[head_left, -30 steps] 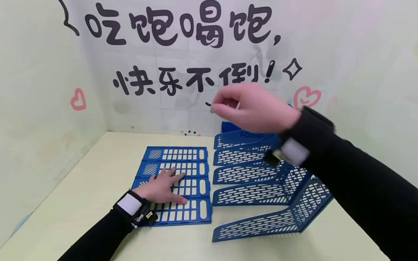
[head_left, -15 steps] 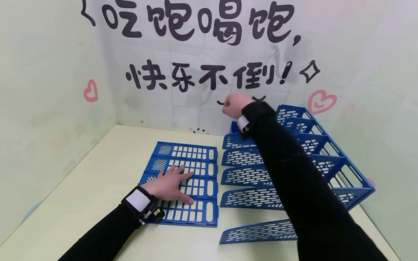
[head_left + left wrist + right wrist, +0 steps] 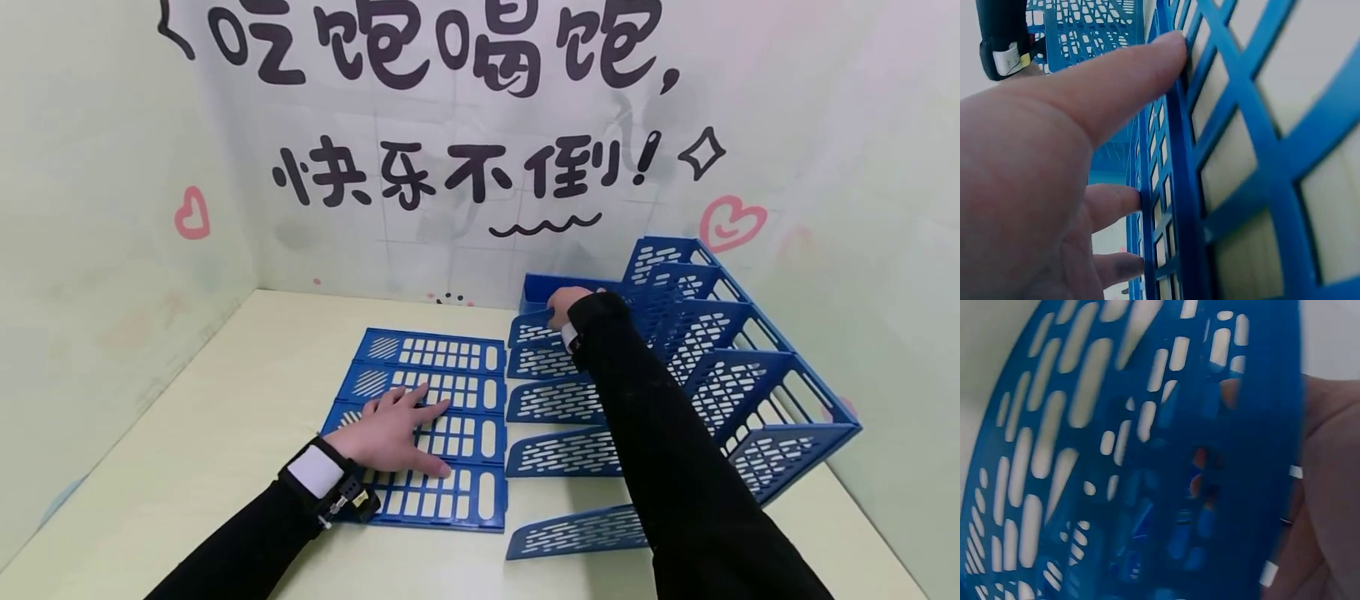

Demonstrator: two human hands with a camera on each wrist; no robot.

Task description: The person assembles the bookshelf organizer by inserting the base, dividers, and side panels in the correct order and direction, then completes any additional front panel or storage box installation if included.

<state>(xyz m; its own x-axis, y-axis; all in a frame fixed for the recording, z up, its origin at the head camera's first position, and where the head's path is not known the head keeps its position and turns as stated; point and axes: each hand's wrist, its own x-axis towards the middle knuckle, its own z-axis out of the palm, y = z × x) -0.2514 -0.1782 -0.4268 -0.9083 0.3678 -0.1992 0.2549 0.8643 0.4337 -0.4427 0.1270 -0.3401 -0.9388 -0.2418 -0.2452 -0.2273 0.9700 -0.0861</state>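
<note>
My left hand (image 3: 390, 429) lies with spread, straight fingers across the blue lattice panels (image 3: 431, 364) that sit flat in a joined row on the table. In the left wrist view its thumb (image 3: 1141, 69) touches a panel's raised edge. At the back of the blue file rack (image 3: 813, 432), my right hand (image 3: 567, 305) reaches over the rearmost slotted dividers. The right wrist view has a slotted divider (image 3: 1241, 487) in front of that hand, with bits of fingers showing through its slots. What those fingers touch or hold is hidden.
A solid blue piece (image 3: 543, 287) stands behind the dividers, near the back wall. Walls with black writing and pink hearts (image 3: 192, 212) close off the back and sides. The rack's front divider (image 3: 577, 533) sticks out leftward, apart from the others.
My right hand has come down from in front of the wall writing to the rack's rear dividers. The left hand stays on the panels. The head view has shifted slightly.
</note>
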